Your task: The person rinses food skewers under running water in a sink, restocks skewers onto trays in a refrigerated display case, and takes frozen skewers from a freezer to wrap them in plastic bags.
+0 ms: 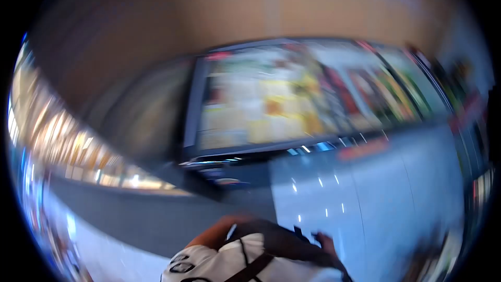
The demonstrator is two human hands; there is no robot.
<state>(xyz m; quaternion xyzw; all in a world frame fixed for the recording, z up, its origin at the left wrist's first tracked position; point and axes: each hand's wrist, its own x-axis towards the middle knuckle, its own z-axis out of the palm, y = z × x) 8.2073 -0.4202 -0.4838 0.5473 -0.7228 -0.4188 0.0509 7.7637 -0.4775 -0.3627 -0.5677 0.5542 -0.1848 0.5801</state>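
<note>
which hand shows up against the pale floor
The right hand, low and right of centre, shows against the pale floor. The left hand, badly blurred, is seen against the dark grey floor instead.

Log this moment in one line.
left hand: unclear | right hand: low, grip unclear | ahead: stocked display case | image: motion-blurred

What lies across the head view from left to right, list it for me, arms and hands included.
Brightly lit strip → left forearm → right hand → blurred coloured patch at the right edge. The display case and white top spread across several of these, so they are left out.
</note>
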